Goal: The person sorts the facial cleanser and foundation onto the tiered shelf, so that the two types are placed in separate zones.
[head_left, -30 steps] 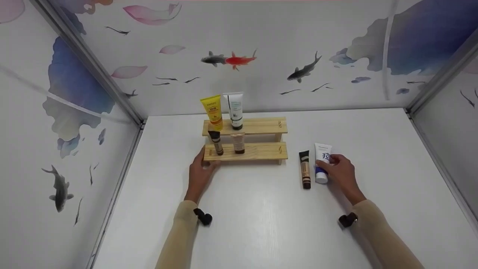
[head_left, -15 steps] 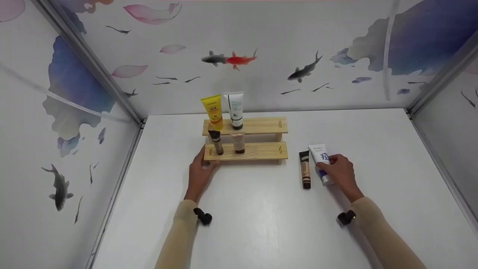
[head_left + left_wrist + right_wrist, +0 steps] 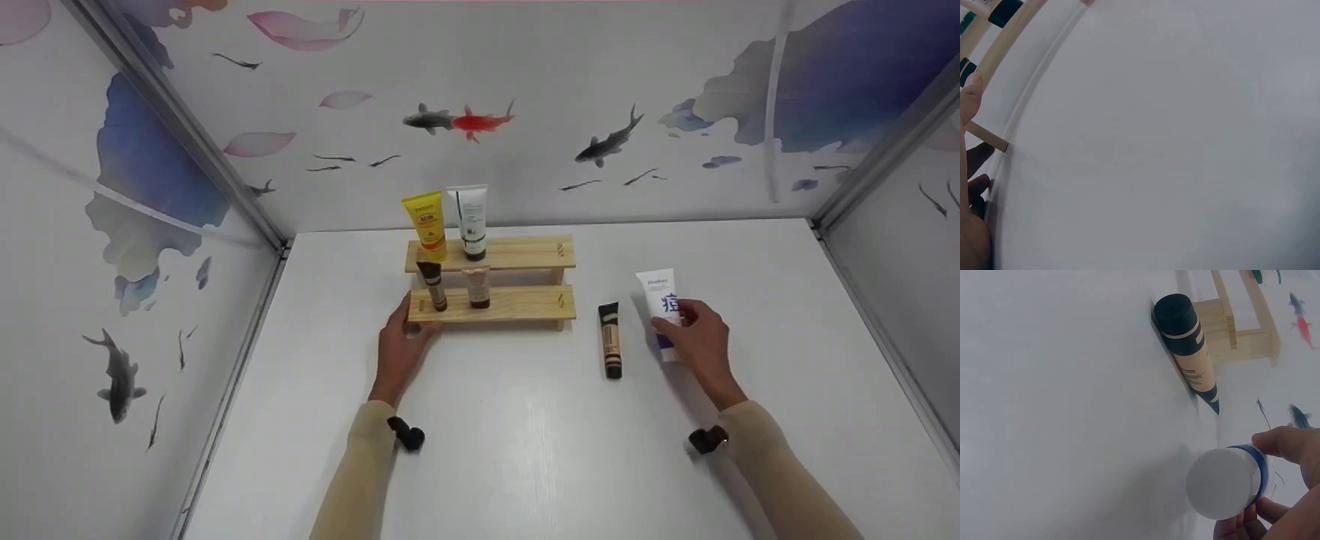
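My right hand [image 3: 701, 337] pinches a white squeeze tube [image 3: 660, 289] with a blue band between thumb and fingers. Its round white cap [image 3: 1221, 484] faces the right wrist camera. Left of that hand, a black-and-tan tube [image 3: 611, 341] lies on the table. My left hand [image 3: 401, 345] grips the left front corner of a two-step wooden rack [image 3: 525, 304]. In the left wrist view its thumb [image 3: 972, 93] is on the rack's edge, with the fingers lower by the leg; part of this grip is out of frame.
On the rack's upper step stand a yellow tube [image 3: 429, 225] and a white tube [image 3: 471, 221]. The lower step bears a small dark-capped tube [image 3: 433, 285] and a small pinkish tube [image 3: 478, 287]. Painted walls enclose the white table [image 3: 525, 450].
The white tube tilted at half a second ago, then moved right and away from me in my right hand, apart from the black-and-tan tube. My left hand and the rack stay put.
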`<move>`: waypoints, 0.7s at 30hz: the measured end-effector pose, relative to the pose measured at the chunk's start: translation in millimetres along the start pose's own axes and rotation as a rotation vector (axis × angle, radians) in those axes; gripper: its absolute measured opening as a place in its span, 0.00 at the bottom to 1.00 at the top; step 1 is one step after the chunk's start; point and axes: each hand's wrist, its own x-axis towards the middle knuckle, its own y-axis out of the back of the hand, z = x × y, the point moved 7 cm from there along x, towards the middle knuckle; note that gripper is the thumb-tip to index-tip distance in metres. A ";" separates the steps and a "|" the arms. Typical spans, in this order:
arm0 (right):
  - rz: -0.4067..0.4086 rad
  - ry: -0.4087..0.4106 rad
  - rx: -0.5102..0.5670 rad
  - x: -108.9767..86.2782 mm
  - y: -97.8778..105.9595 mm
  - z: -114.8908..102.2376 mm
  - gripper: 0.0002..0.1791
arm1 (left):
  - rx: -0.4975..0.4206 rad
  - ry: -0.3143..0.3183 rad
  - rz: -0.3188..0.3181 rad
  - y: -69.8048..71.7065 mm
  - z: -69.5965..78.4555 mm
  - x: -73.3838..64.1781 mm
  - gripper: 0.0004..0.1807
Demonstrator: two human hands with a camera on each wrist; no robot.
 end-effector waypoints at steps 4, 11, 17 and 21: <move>0.027 -0.013 0.036 -3.8 4.5 -6.3 0.40 | -0.010 -0.005 -0.005 0.8 0.8 0.0 0.53; 0.076 0.022 0.050 -6.7 7.3 -12.9 0.39 | -0.024 -0.014 0.002 1.0 -1.5 -0.9 0.54; 0.110 0.060 0.062 -8.7 8.1 -17.8 0.39 | -0.020 -0.014 0.001 -0.1 -3.1 -0.1 0.52; 0.122 0.083 0.081 -10.2 8.9 -24.0 0.39 | -0.008 -0.019 0.006 0.2 -2.4 1.0 0.52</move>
